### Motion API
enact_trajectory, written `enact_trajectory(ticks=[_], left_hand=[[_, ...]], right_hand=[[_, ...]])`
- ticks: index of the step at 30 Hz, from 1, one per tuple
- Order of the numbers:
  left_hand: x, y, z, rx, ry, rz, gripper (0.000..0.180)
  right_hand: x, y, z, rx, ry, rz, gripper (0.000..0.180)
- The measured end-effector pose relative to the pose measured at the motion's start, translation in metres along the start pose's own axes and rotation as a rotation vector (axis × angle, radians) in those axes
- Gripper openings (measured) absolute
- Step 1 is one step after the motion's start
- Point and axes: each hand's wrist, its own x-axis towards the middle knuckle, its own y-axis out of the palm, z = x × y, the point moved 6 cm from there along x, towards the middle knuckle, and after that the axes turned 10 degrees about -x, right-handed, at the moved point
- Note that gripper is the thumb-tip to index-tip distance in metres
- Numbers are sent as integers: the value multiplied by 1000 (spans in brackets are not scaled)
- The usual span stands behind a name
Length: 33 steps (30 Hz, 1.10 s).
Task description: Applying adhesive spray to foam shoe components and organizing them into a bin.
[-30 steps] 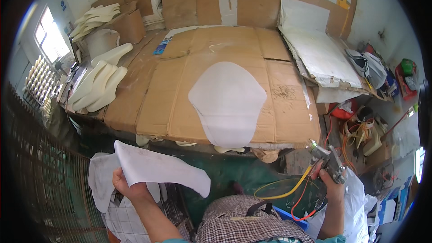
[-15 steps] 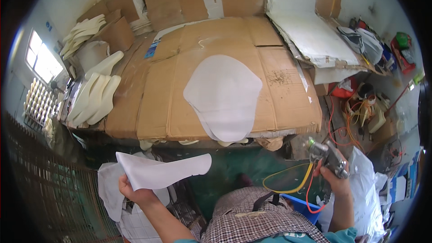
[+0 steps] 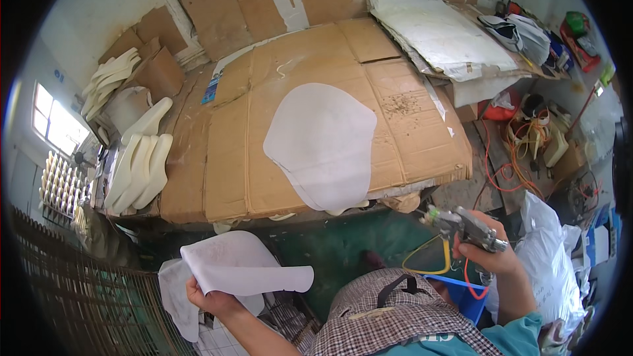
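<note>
My left hand [image 3: 210,301] pinches the near edge of a white, curved sheet piece [image 3: 241,260], which folds over on itself low at the left. In my right hand [image 3: 484,250] is a metal spray gun [image 3: 461,225], its nozzle pointing left. A yellow hose [image 3: 443,257] and a red hose [image 3: 471,277] hang from the gun. Similar white sheet pieces [image 3: 323,142] lie stacked on the cardboard-covered table [image 3: 227,158] ahead, their lower end reaching its front edge.
Cream foot-shaped forms [image 3: 140,168] lie at the table's left. Beyond its right side are a white-covered board [image 3: 442,36] and tangled orange hoses [image 3: 521,151]. A metal rack [image 3: 66,277] stands near left; a blue bin [image 3: 467,296] and white plastic bags [image 3: 544,257] sit near right.
The view has turned slightly. The white sheet piece in my left hand has tipped so more of its broad face shows. The spray gun has swung to point further left.
</note>
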Motion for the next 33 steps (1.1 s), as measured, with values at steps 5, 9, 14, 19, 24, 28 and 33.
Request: enact_trajectory(ticks=[5,9,14,19,24,28,33], left_hand=[[1,-5,9,-9,6,15,16],[0,-13,9,107,58,-5,25],[3,-11,12,-113,-76,23,17],[-1,1,12,240,94,18,10],[-1,11,14,162,74,64,15],[0,5,15,11,-4,11,22],[5,-3,31,-305,-242,-71,31]], right_hand=[[30,-9,-2,-29,-85,-208,44],[25,-33,-4,-122,-40,-314,44],[-1,-40,-15,-189,45,-185,47],[0,-13,-16,-140,19,32,51],[6,-20,-12,-29,-1,-183,54],[-10,-24,-12,-124,-24,-140,50],[-16,-41,-7,-268,44,-106,48]])
